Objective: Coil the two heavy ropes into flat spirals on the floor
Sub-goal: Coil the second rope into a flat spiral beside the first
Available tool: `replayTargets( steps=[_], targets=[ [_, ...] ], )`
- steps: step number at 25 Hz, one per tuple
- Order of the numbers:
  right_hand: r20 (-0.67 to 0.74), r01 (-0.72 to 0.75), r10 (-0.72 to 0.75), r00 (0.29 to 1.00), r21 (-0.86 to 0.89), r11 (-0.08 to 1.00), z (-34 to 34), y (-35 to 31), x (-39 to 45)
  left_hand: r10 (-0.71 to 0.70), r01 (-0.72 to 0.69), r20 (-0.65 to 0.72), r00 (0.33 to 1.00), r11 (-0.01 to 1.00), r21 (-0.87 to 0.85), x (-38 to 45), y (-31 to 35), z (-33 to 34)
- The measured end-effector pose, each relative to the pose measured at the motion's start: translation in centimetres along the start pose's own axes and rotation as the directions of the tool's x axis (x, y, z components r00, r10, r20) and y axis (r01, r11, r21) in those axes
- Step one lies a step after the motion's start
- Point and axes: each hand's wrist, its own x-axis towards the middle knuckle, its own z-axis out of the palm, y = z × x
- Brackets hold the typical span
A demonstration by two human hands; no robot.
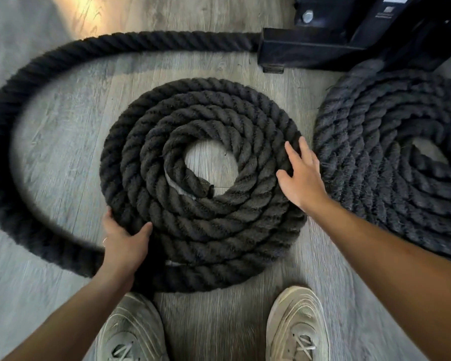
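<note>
Sneakers (296,327) planted; left hand (124,243) grips the centre coil's (201,183) rim at seven o'clock, right hand (301,175) spread flat, probably pressing, at three. Second spiral underway; loose tail (24,142) at nine needs wrapping. Finished coil (391,157) right.

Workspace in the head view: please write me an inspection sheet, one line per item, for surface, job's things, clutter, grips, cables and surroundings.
Surface: grey wood-look floor, a sunlit patch at the far edge.
Job's things: centre coil is a flat spiral with an open middle; its loose tail loops wide on the left and runs toward the black frame. Second coil lies flat at the right.
Clutter: nothing seen.
Grips: left hand grips the near-left rim of the centre coil; right hand is open, fingers on its right rim.
Cables: nothing seen.
Surroundings: black frame with a bolt at the far side; two light shoes at the near edge.
</note>
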Motion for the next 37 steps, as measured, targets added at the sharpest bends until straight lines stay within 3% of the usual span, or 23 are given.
replayTargets(
  steps=[4,6,13,16,19,21,23,25,28,33,37],
  targets=[
    [-0.231,-0.059,0.035,0.972,-0.096,0.994,3.3,-0.9,-3.5,-0.031,0.029,-0.106,0.994,0.999,-0.024,2.5,2.5,-0.1],
    [-0.264,-0.061,0.032,0.964,-0.103,0.993,5.0,-0.6,-6.9,0.016,-0.018,-0.1,0.995,1.0,-0.019,4.7,5.0,-0.7],
    [-0.193,-0.078,0.074,0.979,-0.014,0.997,7.1,-0.4,-10.9,0.139,-0.14,0.024,0.99,0.985,0.096,8.7,7.8,-1.8],
    [-0.136,-0.018,0.003,0.991,-0.109,0.994,4.9,0.2,-8.0,0.154,-0.151,-0.017,0.988,0.982,0.117,7.2,6.1,-1.9],
    [-0.029,0.156,-0.169,0.985,-0.263,0.952,1.6,1.6,-2.9,0.174,-0.163,-0.055,0.983,0.972,0.17,4.7,2.4,-1.9],
    [0.043,0.243,-0.246,0.968,-0.396,0.886,0.1,2.0,0.1,0.147,-0.145,-0.012,0.989,0.983,0.115,2.6,-0.2,-1.5],
    [0.038,0.24,-0.25,0.968,-0.441,0.865,0.0,1.7,1.3,0.07,-0.068,-0.022,0.997,0.995,0.074,1.7,-1.2,-1.3],
    [-0.085,0.135,-0.173,0.981,-0.339,0.931,1.1,0.9,0.3,0.023,-0.019,-0.092,0.996,0.999,0.04,2.3,-0.3,-1.6],
    [-0.246,-0.061,0.039,0.969,-0.082,0.995,4.0,0.1,-5.0,0.079,-0.084,-0.113,0.99,0.996,-0.04,5.1,3.4,-2.1],
    [-0.167,-0.15,0.177,0.97,0.163,0.975,8.2,-1.0,-13.5,0.092,-0.091,-0.013,0.996,0.994,0.063,9.5,7.9,-3.3],
    [-0.125,-0.13,0.146,0.981,0.127,0.983,7.5,-0.9,-12.4,0.082,-0.079,-0.028,0.996,0.993,0.09,8.7,8.1,-3.4]
  ],
)
